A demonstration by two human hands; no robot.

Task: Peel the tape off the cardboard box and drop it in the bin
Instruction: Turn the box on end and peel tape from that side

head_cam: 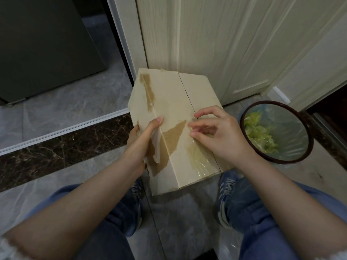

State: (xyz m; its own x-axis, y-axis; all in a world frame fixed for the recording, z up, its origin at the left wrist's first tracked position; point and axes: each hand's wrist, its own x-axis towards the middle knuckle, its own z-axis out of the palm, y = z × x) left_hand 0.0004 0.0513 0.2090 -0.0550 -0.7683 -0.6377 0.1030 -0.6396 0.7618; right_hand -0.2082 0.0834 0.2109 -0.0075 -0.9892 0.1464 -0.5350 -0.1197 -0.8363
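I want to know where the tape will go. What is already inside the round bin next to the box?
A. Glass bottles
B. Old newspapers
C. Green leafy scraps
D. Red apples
C: the round bin, lined with a clear bag, holds pale green leafy scraps, and it stands on the floor beside the cardboard box.

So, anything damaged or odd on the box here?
Yes. The pale cardboard box has torn brown patches where its surface layer has ripped away, near the left hand. Clear tape remains under the right hand.
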